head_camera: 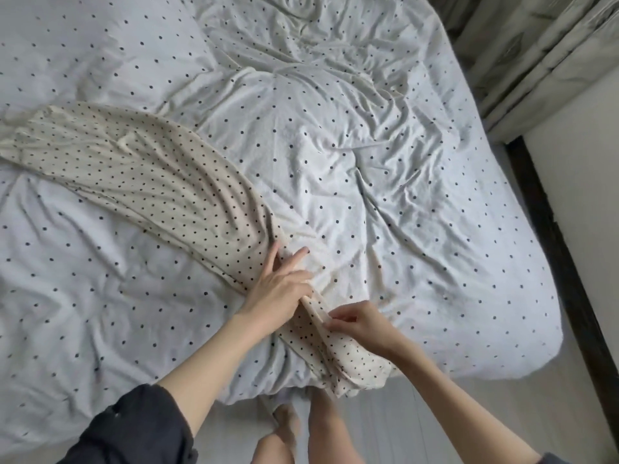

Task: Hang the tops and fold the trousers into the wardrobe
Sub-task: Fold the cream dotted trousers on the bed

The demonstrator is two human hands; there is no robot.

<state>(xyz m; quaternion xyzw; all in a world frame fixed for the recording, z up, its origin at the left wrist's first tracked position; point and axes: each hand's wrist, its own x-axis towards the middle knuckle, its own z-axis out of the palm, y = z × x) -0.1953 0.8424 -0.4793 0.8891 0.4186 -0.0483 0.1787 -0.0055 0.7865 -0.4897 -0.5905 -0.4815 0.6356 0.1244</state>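
A cream garment with small dark dots point(140, 169), long and narrow like trousers, lies stretched across the bed from the far left down to the near edge. My left hand point(279, 283) rests flat on it with straight fingers, pressing the cloth onto the bed. My right hand point(355, 321) pinches a fold of the same garment just below, near its bunched end point(358, 366) that hangs over the bed's edge. No wardrobe or hanger is in view.
The bed point(385, 145) wears a rumpled white cover with sparse dark dots. A pale floor point(469, 420) runs along the near edge. On the right stand a dark skirting strip point(556, 229) and grey curtains point(536, 45). My bare legs show below.
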